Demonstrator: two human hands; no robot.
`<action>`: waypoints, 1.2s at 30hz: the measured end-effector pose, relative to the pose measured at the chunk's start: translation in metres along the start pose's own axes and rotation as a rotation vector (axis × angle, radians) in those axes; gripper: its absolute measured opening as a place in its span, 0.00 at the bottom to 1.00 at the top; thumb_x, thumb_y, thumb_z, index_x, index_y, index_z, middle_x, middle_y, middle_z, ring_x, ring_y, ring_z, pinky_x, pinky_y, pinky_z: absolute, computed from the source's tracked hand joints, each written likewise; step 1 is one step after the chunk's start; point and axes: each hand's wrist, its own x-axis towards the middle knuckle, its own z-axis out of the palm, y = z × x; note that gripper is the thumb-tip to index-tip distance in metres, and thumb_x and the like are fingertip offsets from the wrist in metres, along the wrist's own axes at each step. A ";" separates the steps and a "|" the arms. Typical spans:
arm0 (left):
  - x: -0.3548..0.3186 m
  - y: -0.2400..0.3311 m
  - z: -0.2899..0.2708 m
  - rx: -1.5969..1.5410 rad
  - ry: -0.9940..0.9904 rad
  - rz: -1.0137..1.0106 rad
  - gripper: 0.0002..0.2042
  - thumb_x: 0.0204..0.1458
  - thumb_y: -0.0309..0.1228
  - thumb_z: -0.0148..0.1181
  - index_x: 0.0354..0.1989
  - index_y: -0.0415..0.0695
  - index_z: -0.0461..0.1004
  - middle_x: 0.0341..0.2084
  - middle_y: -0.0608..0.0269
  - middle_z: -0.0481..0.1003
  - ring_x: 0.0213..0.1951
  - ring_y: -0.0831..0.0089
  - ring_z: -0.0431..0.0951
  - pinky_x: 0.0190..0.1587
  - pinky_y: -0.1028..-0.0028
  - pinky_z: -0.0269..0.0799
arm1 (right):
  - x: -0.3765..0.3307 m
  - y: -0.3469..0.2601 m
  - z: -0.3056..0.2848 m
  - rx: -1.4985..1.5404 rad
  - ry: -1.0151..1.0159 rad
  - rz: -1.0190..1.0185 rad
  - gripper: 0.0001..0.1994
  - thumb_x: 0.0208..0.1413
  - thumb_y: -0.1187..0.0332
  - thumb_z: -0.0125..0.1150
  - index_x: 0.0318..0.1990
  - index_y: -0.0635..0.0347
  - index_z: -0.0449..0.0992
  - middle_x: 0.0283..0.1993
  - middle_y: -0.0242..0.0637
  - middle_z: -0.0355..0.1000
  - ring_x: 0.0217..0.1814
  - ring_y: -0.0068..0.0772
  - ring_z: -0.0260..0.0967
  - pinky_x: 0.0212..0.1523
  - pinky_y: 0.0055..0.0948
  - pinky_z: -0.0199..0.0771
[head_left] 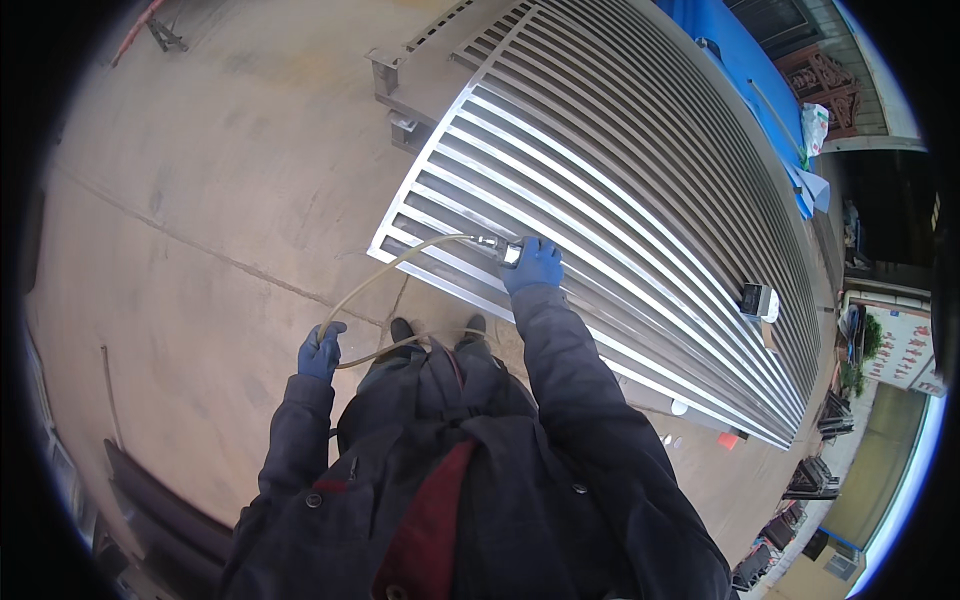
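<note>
My right hand point(538, 265), in a blue glove, is closed around a small silver air tool point(511, 253) over the slats of a large metal grille panel point(424, 167). Whether the tool touches the slats, I cannot tell. A pale, flexible air hose point(380, 272) runs from the tool's metal coupling in an arc to my left hand point(320, 352). Also in a blue glove, my left hand grips that hose off to the left, above the floor. From there the hose loops back toward my body.
Raised steel beams point(408, 75) show under the panel's far left end. A small black-and-white box point(760, 300) rests on the slats at right. Beyond the panel hangs blue sheeting point(735, 65). Long dark pieces point(165, 500) lie at lower left, and a red object point(728, 440) at lower right.
</note>
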 end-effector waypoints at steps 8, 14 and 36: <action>-0.025 0.002 0.065 0.327 -0.284 0.407 0.13 0.58 0.28 0.62 0.51 0.41 0.76 0.34 0.66 0.75 0.36 0.74 0.75 0.41 0.74 0.75 | -0.006 0.126 -0.041 -0.044 -0.167 0.129 0.30 0.40 0.57 0.76 0.53 0.51 0.73 0.54 0.52 0.69 0.55 0.57 0.70 0.57 0.49 0.74; 0.003 -0.032 0.017 0.274 -0.165 0.016 0.12 0.64 0.37 0.56 0.48 0.43 0.77 0.29 0.63 0.78 0.32 0.73 0.77 0.37 0.73 0.74 | -0.004 0.086 -0.016 0.107 -0.094 -0.069 0.28 0.39 0.58 0.76 0.52 0.47 0.74 0.54 0.49 0.69 0.54 0.58 0.69 0.53 0.50 0.73; 0.010 -0.044 0.028 -0.382 -0.048 0.047 0.19 0.67 0.49 0.52 0.42 0.43 0.76 0.19 0.69 0.70 0.25 0.76 0.71 0.36 0.71 0.74 | -0.011 0.056 0.009 0.242 0.149 0.101 0.32 0.42 0.58 0.76 0.57 0.47 0.70 0.58 0.58 0.63 0.61 0.61 0.63 0.58 0.52 0.71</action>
